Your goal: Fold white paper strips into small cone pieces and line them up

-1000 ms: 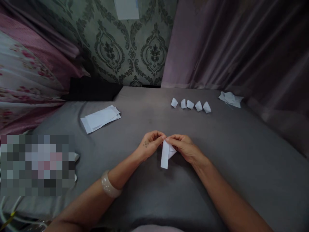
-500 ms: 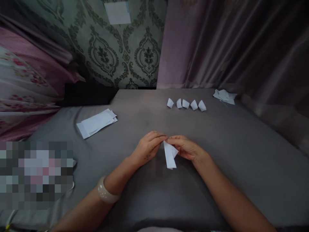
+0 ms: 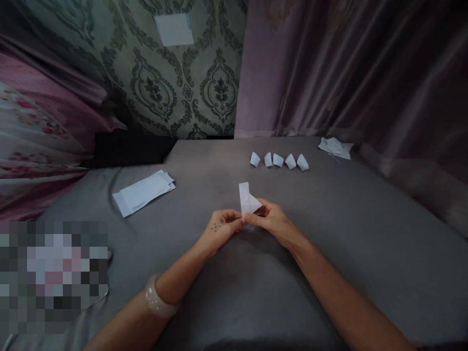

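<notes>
**Folded white paper strip held at one end**

Over the grey cloth surface, the bare right hand, half curled, pinches the strip's near end; the bare left hand, its thumb and fingers pressed together, pinches the same end. The strip's long axis runs away from the person, free end farthest; its triangular flap points right.

A mosaic block masks whatever lies at lower left; the fingers hide the lower end of the paper; the bottom edge cuts off the left forearm and right forearm; the wall sheet is too blurred to read.
</notes>
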Tool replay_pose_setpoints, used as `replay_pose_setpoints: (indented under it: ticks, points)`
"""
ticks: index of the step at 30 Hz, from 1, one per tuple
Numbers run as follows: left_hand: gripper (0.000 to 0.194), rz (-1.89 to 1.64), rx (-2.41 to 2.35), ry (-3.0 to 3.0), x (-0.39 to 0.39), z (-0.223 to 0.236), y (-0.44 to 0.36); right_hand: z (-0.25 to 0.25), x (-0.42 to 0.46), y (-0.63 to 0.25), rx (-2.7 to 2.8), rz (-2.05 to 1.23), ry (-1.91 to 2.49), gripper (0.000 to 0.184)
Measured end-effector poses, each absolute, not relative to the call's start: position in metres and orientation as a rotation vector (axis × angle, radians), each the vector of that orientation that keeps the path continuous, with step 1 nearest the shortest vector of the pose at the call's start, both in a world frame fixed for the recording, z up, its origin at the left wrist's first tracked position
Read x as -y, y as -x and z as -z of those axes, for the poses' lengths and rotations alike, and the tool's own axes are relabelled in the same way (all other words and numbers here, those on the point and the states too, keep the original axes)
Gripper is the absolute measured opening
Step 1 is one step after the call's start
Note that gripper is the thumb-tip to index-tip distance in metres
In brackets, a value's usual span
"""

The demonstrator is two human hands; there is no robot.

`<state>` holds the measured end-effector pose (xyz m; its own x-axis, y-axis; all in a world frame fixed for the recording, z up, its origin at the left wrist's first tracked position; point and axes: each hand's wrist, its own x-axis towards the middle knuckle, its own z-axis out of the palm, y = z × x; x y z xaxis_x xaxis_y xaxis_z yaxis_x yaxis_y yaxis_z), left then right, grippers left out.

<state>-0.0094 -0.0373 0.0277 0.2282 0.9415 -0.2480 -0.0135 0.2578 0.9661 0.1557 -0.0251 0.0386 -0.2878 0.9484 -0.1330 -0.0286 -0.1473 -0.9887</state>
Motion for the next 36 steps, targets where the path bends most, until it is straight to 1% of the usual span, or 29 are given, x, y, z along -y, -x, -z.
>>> replay_pose_setpoints:
  ticks: [5,17,19,23,25,28,31,36]
  points:
    - [0.021,-0.805,-1.118,-1.139,0.041,-0.023,0.005,-0.037,0.028,-0.149,1.218,-1.499,1.228,0.025]
    - [0.022,-0.745,-1.042,-1.124,0.043,-0.021,0.004,-0.043,0.021,-0.162,1.077,-1.444,1.252,0.026]
    - [0.022,-0.798,-1.002,-1.103,0.042,-0.025,0.005,-0.043,0.022,-0.160,1.090,-1.434,1.242,0.025]
    - [0.026,-1.101,-1.004,-1.055,0.041,-0.036,0.006,-0.045,0.026,-0.156,1.194,-1.387,1.216,0.023]
    - [0.023,-1.217,-1.002,-1.029,0.040,-0.039,0.007,-0.047,0.030,-0.152,1.275,-1.359,1.212,0.022]
    - [0.016,-1.301,-0.998,-1.027,0.039,-0.040,0.008,-0.049,0.035,-0.145,1.411,-1.288,1.214,0.023]
    - [0.012,-1.345,-0.995,-1.054,0.039,-0.038,0.009,-0.047,0.038,-0.140,1.543,-1.082,1.252,0.021]
    - [0.016,-1.400,-1.055,-0.951,0.039,-0.038,0.008,-0.042,0.043,-0.133,1.655,-0.416,1.189,0.015]
